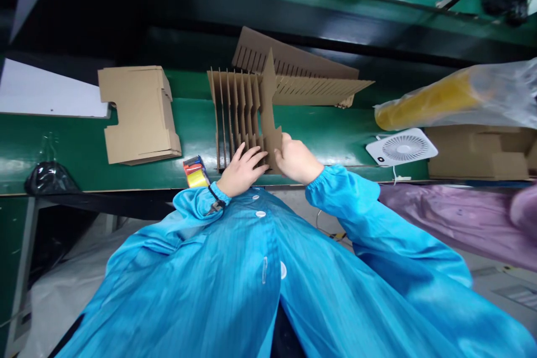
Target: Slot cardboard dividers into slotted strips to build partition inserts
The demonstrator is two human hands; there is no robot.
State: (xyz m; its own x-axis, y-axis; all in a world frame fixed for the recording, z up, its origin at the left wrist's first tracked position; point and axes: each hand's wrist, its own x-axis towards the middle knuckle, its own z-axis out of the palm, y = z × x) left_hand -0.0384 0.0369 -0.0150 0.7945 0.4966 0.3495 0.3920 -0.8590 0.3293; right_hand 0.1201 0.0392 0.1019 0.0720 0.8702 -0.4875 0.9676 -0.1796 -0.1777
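Several upright cardboard dividers (235,103) stand in a row, crossed by a long slotted cardboard strip (323,89) at the back. My right hand (296,158) pinches the near end of a taller cardboard divider (268,109) at the row's right side. This piece rises above the others. My left hand (244,169) rests with fingers spread on the near ends of the row. Behind the strip leans another slotted cardboard sheet (289,56). Whether the held divider sits fully in a slot cannot be made out.
Left of the row lies a stack of notched cardboard pieces (136,114). A small red, blue and yellow packet (195,172) is near my left wrist. To the right are a white fan (401,147), a yellow roll in plastic (432,100) and a cardboard box (474,159).
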